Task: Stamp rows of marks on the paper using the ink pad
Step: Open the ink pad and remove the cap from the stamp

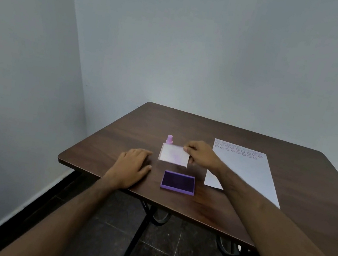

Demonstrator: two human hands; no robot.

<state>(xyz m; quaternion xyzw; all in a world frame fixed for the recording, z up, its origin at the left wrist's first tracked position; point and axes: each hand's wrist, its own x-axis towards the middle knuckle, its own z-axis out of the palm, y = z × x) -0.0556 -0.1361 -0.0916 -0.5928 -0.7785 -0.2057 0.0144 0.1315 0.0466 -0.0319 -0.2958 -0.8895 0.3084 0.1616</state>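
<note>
The ink pad (178, 182) lies open on the dark wooden table (287, 192), near its front edge, long side running left to right, its dark purple face up. Just behind it is the lid (174, 154), a pale rectangle stained with purple, also set crosswise. The right hand (201, 155) pinches the lid's right edge between thumb and fingers; whether the lid rests on the table or is lifted is unclear. Behind the lid a small purple stamp (169, 139) stands upright. The left hand (132, 165) lies flat on the table left of the pad, fingers loosely together, holding nothing. The paper (244, 169) lies to the right, long axis running away from the person, with rows of ring marks along its far end.
</note>
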